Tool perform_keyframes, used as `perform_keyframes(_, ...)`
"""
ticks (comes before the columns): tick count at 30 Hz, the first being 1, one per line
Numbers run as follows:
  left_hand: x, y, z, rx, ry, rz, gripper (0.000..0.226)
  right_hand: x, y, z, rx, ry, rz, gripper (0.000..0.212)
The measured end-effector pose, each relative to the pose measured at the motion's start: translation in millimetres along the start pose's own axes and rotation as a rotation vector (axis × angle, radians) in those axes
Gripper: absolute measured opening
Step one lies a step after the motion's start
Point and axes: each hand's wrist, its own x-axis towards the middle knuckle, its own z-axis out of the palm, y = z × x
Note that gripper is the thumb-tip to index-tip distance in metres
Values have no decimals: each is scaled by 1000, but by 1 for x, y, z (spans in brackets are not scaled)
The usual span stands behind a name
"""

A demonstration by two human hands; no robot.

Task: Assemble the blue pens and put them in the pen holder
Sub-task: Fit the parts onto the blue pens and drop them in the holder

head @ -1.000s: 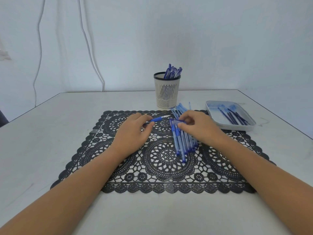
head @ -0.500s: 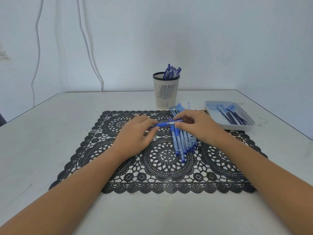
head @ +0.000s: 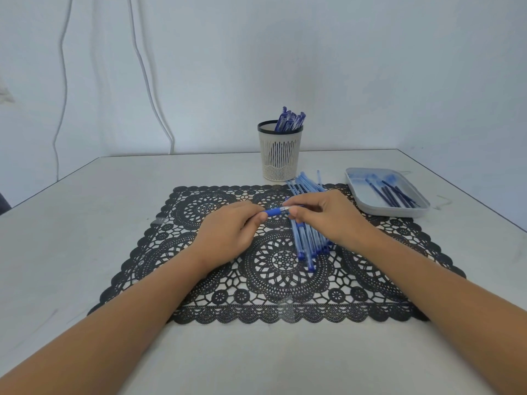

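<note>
My left hand (head: 228, 230) and my right hand (head: 328, 216) hold one blue pen (head: 275, 212) level between them over the black lace mat (head: 199, 212). The left fingers pinch its blue grip end, the right fingers pinch the clear barrel end. Under and behind my right hand lies a pile of several pale blue pen barrels (head: 306, 246) on the mat. The cream pen holder (head: 280, 158) with a dark rim stands behind the mat with several blue pens (head: 289, 121) upright in it.
A shallow grey tray (head: 359, 195) at the right holds several dark blue refills (head: 395, 193). The white table's right edge runs close past the tray. White cables (head: 148, 81) hang on the wall at the back left.
The left hand brought its blue piece to the right, and the right hand lifted a barrel from the pile; both parts now meet as one pen held between the hands.
</note>
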Motion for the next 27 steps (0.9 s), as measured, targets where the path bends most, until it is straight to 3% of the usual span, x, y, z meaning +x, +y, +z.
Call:
perform_keyframes(4,2,0,-2,-121,-58,-43,39,1,-3,-1,-30,15,-31,18)
perform_keyframes(8,7,6,-6,-182,-107,-71,19,1,-6,-5,-28,31,-46,17)
perform_keyframes(10,7,13,-7,-145,-94,-62,25,2,-5,-7,-10,54,-58,16)
perform_keyframes(15,10,16,-3,121,27,-37,27,0,0,-8,-90,78,-66,15)
perform_keyframes(17,16,13,-3,141,69,-41,27,1,8,-10,-204,112,-80,25)
perform_keyframes(22,48,6,-22,48,165,-243,26,6,37,-10,-474,96,44,45)
perform_keyframes(27,121,5,-59,-184,339,-420,25,8,40,-7,-437,49,85,48)
